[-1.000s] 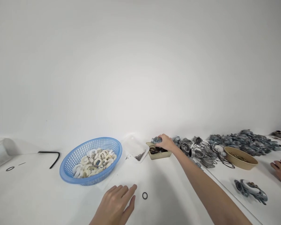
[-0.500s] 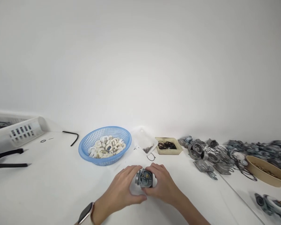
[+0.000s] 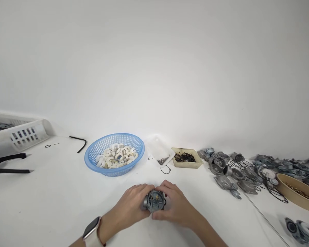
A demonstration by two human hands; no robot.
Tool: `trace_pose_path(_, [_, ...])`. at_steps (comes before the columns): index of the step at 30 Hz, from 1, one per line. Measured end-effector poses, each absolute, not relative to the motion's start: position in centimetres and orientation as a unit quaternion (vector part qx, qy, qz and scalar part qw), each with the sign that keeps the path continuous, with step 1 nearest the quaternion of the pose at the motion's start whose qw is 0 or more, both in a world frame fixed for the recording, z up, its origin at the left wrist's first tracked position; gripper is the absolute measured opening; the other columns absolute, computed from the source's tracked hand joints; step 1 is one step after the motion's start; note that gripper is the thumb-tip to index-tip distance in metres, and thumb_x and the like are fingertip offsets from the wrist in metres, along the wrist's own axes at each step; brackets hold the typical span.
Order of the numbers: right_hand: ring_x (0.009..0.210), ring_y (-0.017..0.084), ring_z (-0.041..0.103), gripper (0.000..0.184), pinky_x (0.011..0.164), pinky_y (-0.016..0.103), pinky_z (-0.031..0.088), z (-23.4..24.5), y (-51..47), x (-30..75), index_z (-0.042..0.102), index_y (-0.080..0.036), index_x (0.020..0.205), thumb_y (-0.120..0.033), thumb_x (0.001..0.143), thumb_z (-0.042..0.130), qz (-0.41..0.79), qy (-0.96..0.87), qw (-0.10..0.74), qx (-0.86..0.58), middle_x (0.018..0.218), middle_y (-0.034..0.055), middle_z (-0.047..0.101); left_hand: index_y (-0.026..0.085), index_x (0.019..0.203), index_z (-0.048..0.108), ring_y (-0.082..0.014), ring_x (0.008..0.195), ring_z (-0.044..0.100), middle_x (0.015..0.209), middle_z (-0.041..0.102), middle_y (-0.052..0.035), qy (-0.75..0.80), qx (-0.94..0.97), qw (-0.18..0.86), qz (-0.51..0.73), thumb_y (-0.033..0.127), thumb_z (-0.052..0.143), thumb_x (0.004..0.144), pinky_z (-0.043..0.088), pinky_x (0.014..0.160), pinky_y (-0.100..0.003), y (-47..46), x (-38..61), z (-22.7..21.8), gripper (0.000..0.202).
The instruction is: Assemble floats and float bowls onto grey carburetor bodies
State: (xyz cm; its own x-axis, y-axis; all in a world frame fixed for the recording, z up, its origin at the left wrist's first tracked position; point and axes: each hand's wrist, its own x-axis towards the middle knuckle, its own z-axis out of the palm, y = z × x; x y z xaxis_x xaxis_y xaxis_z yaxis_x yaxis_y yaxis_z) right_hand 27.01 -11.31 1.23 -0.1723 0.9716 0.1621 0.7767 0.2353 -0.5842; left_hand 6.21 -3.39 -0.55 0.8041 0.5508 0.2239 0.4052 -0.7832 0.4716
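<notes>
A grey metal carburetor body [image 3: 156, 201] sits low in the middle, its open side with small brass parts facing up. My left hand [image 3: 134, 203], with a watch on the wrist, closes round its left end. My right hand [image 3: 175, 205] holds the right side, thumb at the near edge and fingers at the far edge. A bit of black ring shows at the carburetor's right side, by my right fingers. Beyond the hands a thin black rubber ring [image 3: 166, 169] lies on the table, beside a white tray [image 3: 157, 145] of small metal pins.
A blue basket [image 3: 92, 164] holds white ring-shaped parts. The cream tray [image 3: 187, 165] contains black rings. Carburetor parts [image 3: 222, 168] pile up at right, near a tan bowl [image 3: 296, 197]. At left are pliers handles [image 3: 10, 171], a hex key [image 3: 81, 142] and a white crate [image 3: 28, 139].
My left hand has closed from a wide spread onto the carburetor. The carburetor has turned and shifted slightly left and down. The camera view has shifted a little.
</notes>
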Motion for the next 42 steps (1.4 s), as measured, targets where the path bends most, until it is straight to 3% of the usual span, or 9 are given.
trace_pose_path(2, [0.093, 0.017, 0.065, 0.032, 0.08, 0.026, 0.05, 2.0, -10.1, 28.4, 0.068, -0.03, 0.117, -0.053, 0.094, 0.064, 0.169, -0.753, 0.22, -0.597, 0.106, -0.0001, 0.068, 0.028, 0.126, 0.056, -0.0274, 0.1, 0.068, 0.116, 0.071, -0.0027, 0.259, 0.928, 0.201, 0.175, 0.016, 0.068, 0.072, 0.051, 0.083, -0.035, -3.2, 6.1, -0.3, 0.057])
trace_pose_path(4, [0.091, 0.017, 0.065, 0.031, 0.08, 0.028, 0.051, 2.4, -8.2, 30.0, 0.067, -0.024, 0.117, -0.042, 0.106, 0.044, 0.123, -0.745, 0.179, -0.631, 0.104, 0.0035, 0.069, 0.028, 0.123, 0.057, -0.0268, 0.097, 0.068, 0.111, 0.071, -0.0018, 0.261, 0.929, 0.197, 0.171, 0.015, 0.069, 0.07, 0.05, 0.081, -0.034, -3.2, 6.0, 0.0, 0.056])
trace_pose_path(10, [0.1, 0.021, 0.067, 0.024, 0.09, 0.043, 0.056, 1.4, -3.1, 31.9, 0.067, -0.015, 0.112, -0.035, 0.1, 0.064, 0.047, -0.739, 0.044, -0.67, 0.112, 0.0074, 0.069, 0.027, 0.116, 0.058, -0.0267, 0.095, 0.068, 0.107, 0.071, -0.0023, 0.263, 0.935, 0.174, 0.161, 0.017, 0.069, 0.07, 0.049, 0.08, -0.033, -3.3, 5.9, 0.6, 0.049])
trace_pose_path(16, [0.093, 0.018, 0.068, 0.025, 0.084, 0.038, 0.059, 2.4, -4.1, 31.4, 0.067, -0.016, 0.111, -0.038, 0.1, 0.064, 0.034, -0.745, -0.047, -0.664, 0.109, 0.0062, 0.07, 0.028, 0.119, 0.058, -0.0276, 0.093, 0.069, 0.107, 0.071, -0.0017, 0.261, 0.939, 0.163, 0.155, 0.02, 0.072, 0.073, 0.05, 0.08, -0.034, -3.3, 5.9, 0.5, 0.049])
trace_pose_path(21, [0.081, 0.017, 0.064, 0.023, 0.077, 0.034, 0.053, 8.0, -4.4, 35.2, 0.067, -0.018, 0.091, -0.037, 0.1, 0.06, -0.017, -0.71, -0.008, -0.704, 0.091, 0.0033, 0.069, 0.03, 0.132, 0.055, -0.0288, 0.096, 0.069, 0.112, 0.069, -0.0024, 0.255, 0.938, 0.177, 0.156, 0.02, 0.071, 0.074, 0.051, 0.081, -0.035, -3.3, 5.7, 0.4, 0.062])
trace_pose_path(24, [0.083, 0.022, 0.063, 0.019, 0.072, 0.033, 0.045, 10.3, -4.8, 37.0, 0.068, -0.021, 0.095, -0.027, 0.099, 0.051, -0.045, -0.684, 0.046, -0.726, 0.096, 0.0082, 0.07, 0.034, 0.149, 0.042, -0.0293, 0.104, 0.068, 0.123, 0.066, -0.0028, 0.244, 0.938, 0.188, 0.157, 0.025, 0.075, 0.074, 0.052, 0.086, -0.037, -3.4, 5.5, 0.3, 0.082])
trace_pose_path(29, [0.088, 0.021, 0.065, 0.019, 0.071, 0.029, 0.043, 7.1, -7.3, 33.6, 0.071, -0.025, 0.097, -0.03, 0.096, 0.052, 0.047, -0.742, 0.051, -0.667, 0.1, 0.0046, 0.072, 0.035, 0.154, 0.037, -0.0326, 0.114, 0.064, 0.133, 0.062, -0.0043, 0.242, 0.928, 0.223, 0.172, 0.045, 0.084, 0.069, 0.05, 0.098, -0.042, -4.0, 5.5, 0.7, 0.098])
trace_pose_path(37, [0.074, 0.02, 0.064, 0.007, 0.059, 0.027, 0.031, 3.5, -8.0, 28.1, 0.07, -0.021, 0.079, -0.02, 0.079, 0.063, 0.131, -0.772, -0.044, -0.62, 0.084, 0.0044, 0.072, 0.03, 0.131, 0.06, -0.0288, 0.1, 0.067, 0.114, 0.07, -0.0028, 0.247, 0.921, 0.246, 0.174, 0.051, 0.076, 0.082, 0.05, 0.087, -0.038, -4.1, 5.8, 1.3, 0.055])
trace_pose_path(42, [0.069, 0.02, 0.064, 0.006, 0.056, 0.027, 0.032, 4.7, -7.8, 28.2, 0.071, -0.021, 0.076, -0.025, 0.075, 0.067, 0.146, -0.77, -0.094, -0.614, 0.079, 0.0044, 0.073, 0.032, 0.13, 0.06, -0.0283, 0.099, 0.068, 0.113, 0.071, -0.0013, 0.244, 0.92, 0.259, 0.166, 0.053, 0.076, 0.082, 0.05, 0.083, -0.036, -3.8, 5.7, 1.5, 0.054])
